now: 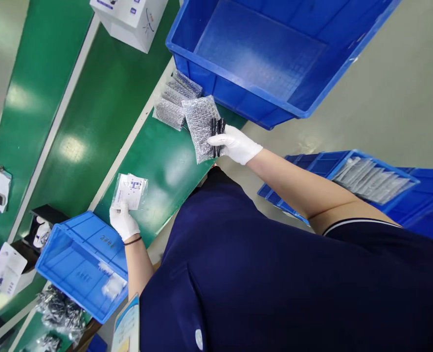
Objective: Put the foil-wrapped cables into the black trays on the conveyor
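Observation:
In a white glove, my left hand (124, 222) pinches the edge of a clear plastic bag holding a printed leaflet (133, 189), just above the green bench (161, 166). My right hand (238, 144), also gloved in white, grips a bubble-wrap pouch (199, 122). Short black cylindrical pieces (214, 129) lie across that pouch under the fingers; their exact kind is unclear. Beyond it, several more bubble-wrap pouches (172, 100) rest on the bench against a large blue bin.
The large blue bin (234, 93) stands at the top. A lighter blue bin (80, 264) with small clear bags is at lower left. White boxes (131, 22) sit on the green line. Behind my right arm, a blue crate (333, 168) holds packed pouches (370, 178).

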`<state>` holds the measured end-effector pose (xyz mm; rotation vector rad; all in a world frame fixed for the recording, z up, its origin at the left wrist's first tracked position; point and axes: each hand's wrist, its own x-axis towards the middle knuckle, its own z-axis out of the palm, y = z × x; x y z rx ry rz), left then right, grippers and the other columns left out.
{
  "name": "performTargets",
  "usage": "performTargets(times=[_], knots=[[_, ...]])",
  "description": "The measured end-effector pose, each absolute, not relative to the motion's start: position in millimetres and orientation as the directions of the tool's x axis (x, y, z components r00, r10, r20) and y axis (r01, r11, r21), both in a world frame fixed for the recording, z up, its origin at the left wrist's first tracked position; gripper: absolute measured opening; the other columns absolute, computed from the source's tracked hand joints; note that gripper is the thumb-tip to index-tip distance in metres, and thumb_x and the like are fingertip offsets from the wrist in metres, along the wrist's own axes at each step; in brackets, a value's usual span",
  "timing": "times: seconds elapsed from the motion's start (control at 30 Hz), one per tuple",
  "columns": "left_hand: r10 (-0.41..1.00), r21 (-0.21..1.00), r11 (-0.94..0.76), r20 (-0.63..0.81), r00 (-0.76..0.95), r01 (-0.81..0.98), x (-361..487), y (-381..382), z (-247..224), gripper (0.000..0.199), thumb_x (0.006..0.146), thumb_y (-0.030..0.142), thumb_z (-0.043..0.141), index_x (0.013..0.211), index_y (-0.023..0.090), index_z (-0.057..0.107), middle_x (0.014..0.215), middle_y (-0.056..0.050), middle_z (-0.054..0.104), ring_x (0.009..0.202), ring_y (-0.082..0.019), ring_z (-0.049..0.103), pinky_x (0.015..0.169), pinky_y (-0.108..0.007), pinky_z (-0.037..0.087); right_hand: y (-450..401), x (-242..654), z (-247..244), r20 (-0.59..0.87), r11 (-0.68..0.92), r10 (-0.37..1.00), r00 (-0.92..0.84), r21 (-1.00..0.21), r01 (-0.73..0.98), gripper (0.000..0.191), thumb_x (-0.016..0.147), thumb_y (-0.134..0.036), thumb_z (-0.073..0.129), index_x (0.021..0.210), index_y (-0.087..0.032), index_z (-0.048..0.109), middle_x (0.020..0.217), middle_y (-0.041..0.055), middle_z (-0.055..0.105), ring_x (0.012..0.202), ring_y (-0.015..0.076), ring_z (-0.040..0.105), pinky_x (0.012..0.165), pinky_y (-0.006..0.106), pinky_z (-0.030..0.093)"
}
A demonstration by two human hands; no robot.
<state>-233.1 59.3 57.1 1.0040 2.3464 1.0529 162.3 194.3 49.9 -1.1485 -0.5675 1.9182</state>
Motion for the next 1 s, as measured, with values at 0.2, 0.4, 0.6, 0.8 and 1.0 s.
performTargets(times=[0.2,0.4,0.6,0.8,1.0], knots=[[0.634,0.800,0.515,-0.112,-0.765,0.309,-230,27,56,0.027,0.082,0.026,0.062,0.107,0.014,0.062,0.108,-0.006,0.067,0.103,-0.021,0.064,0.097,-0.038,0.051,209,147,40,-0.562,-0.644,0.765,-0.315,-0.653,-0.399,0.051,0.056,-0.024,0.079,0.104,-0.016,0.064,0.096,0.0060,0.072,0.089,0.0268,0.066,0.076,0.041,0.058],[0.621,0.795,0.541,-0.158,-0.768,0.275,-226,15,49,0.034,0.080,0.032,0.066,0.109,0.014,0.064,0.112,-0.007,0.067,0.110,-0.024,0.062,0.103,-0.041,0.047,218,135,36,-0.596,-0.683,0.730,-0.335,-0.625,-0.377,0.045,0.055,-0.025,0.079,0.096,-0.016,0.063,0.090,0.0048,0.070,0.091,0.0270,0.065,0.080,0.041,0.056],[0.657,0.754,0.613,-0.320,-0.682,0.236,-208,32,12,0.036,0.079,0.034,0.067,0.108,0.013,0.064,0.110,-0.009,0.068,0.110,-0.023,0.063,0.101,-0.039,0.048,197,148,9,-0.653,-0.713,0.701,-0.288,-0.619,-0.330,0.054,0.056,-0.024,0.080,0.106,-0.014,0.063,0.099,0.0053,0.070,0.100,0.0271,0.063,0.091,0.042,0.053],[0.677,0.743,0.602,-0.279,-0.681,0.293,-193,39,5,0.036,0.077,0.034,0.067,0.106,0.013,0.063,0.112,-0.008,0.069,0.106,-0.022,0.065,0.100,-0.035,0.049,175,163,-16,-0.741,-0.791,0.603,-0.295,-0.507,-0.342,0.052,0.060,-0.027,0.078,0.109,-0.015,0.063,0.097,0.0067,0.070,0.095,0.0282,0.065,0.088,0.046,0.055],[0.609,0.758,0.615,-0.279,-0.742,0.220,-204,25,19,0.035,0.079,0.031,0.063,0.109,0.012,0.061,0.116,-0.008,0.067,0.111,-0.022,0.063,0.103,-0.037,0.048,193,150,-9,-0.699,-0.771,0.636,-0.327,-0.554,-0.314,0.049,0.059,-0.026,0.077,0.104,-0.015,0.063,0.092,0.0048,0.070,0.100,0.0279,0.064,0.092,0.045,0.053]])
